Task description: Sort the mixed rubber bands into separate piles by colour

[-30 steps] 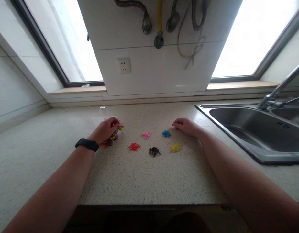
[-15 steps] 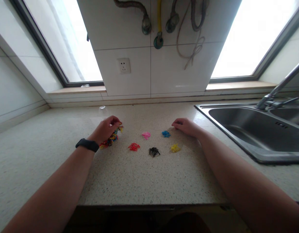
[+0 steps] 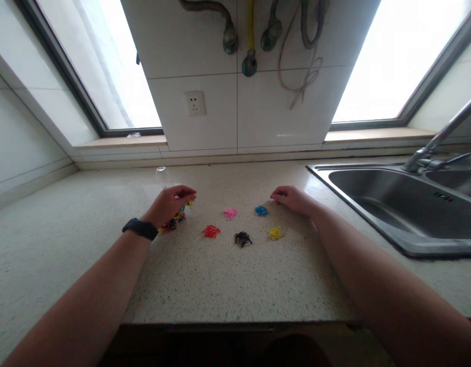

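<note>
At the left, my left hand [image 3: 172, 203] is closed in a pinch, with a bit of yellow rubber band [image 3: 191, 204] showing at its fingertips. Below that hand, and partly covered by it, lies a mixed heap of coloured rubber bands [image 3: 175, 221]. My right hand [image 3: 291, 198] rests on the counter with its fingers curled together; whether anything is between them is hidden. Nearest to it is a small blue pile [image 3: 261, 210]. Separate piles of pink [image 3: 230, 213], red [image 3: 211, 231], black [image 3: 243, 238] and yellow [image 3: 276, 233] bands lie between the hands.
A clear cup [image 3: 161, 176] stands behind my left hand on the speckled counter [image 3: 220, 285]. To the right is a steel sink [image 3: 373, 209] with a tap [image 3: 422, 158]. A socket [image 3: 195, 103] and pipes are on the tiled wall behind.
My left hand has shifted slightly right and lifted from the mixed heap, with yellow at its fingertips. My right hand and the separate piles look unmoved.
</note>
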Demonstrator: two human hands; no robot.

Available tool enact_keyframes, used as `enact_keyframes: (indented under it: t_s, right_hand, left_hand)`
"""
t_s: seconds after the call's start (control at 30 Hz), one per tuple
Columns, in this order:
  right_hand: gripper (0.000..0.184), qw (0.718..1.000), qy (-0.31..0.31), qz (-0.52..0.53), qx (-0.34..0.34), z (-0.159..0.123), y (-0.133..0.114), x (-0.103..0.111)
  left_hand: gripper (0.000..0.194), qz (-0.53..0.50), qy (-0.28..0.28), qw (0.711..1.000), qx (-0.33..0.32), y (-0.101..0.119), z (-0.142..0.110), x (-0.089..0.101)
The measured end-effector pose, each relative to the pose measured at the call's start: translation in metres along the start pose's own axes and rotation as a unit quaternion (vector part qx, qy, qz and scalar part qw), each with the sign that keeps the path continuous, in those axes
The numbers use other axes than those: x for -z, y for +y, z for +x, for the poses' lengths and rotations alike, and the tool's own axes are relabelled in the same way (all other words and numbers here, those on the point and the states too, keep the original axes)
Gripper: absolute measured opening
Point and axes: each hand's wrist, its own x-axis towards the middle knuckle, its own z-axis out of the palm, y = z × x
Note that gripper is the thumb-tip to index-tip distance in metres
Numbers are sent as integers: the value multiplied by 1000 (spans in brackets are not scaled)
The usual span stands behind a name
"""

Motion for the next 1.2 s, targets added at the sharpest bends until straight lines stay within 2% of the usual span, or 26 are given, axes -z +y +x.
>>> enact_keyframes:
  t_s: [0.17,0.3,0.5,0.7,0.9,1.2]
  right_hand:
    - [24,1000,-1,1,2,0,-1,1]
    - [25,1000,-3,-7,5,-1,-4,2]
    - [24,1000,-6,-11,6,0,-4,1]
    - [24,1000,-5,-20,5,0,-4,2]
    - [22,1000,-5,-25,1,-1,-5,2]
    - [24,1000,-8,-29,8,-1,-7,2]
  left_hand:
    - [34,-113,-4,993,35,16,-3,-16]
    - [31,-148,-19,988,26,35,-9,-30]
    - [40,-189,-44,981,14,52,-16,-48]
    - [38,-163,-81,983,-14,62,-22,-56]
    - [38,-165,-90,982,-20,71,-25,-56]
    - [39,-120,-85,988,-37,71,-25,-56]
